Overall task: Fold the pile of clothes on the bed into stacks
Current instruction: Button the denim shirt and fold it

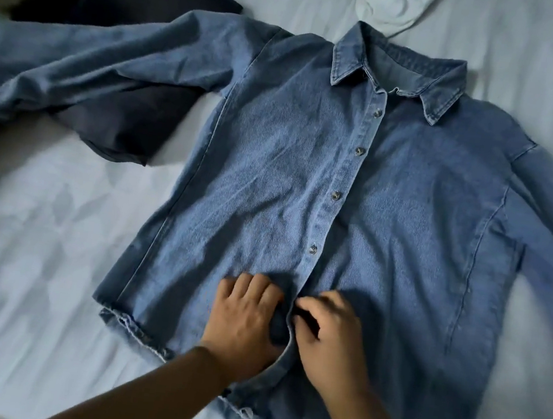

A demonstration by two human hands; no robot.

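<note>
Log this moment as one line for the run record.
phase: buttoning, unfolded | denim shirt: flat, face up on bed | left hand, right hand: pinching placket near hem | dark garment: under sleeve

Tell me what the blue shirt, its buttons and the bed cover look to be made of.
Blue shirt: looks like denim, matte, with a fine diagonal weave, faded patches and a frayed raw hem.
Buttons: small, dark, slightly glossy; likely plastic, though too small to be sure.
Bed cover: pale woven sheet, probably cotton or a blend, soft creases, faint tone-on-tone pattern.
</note>
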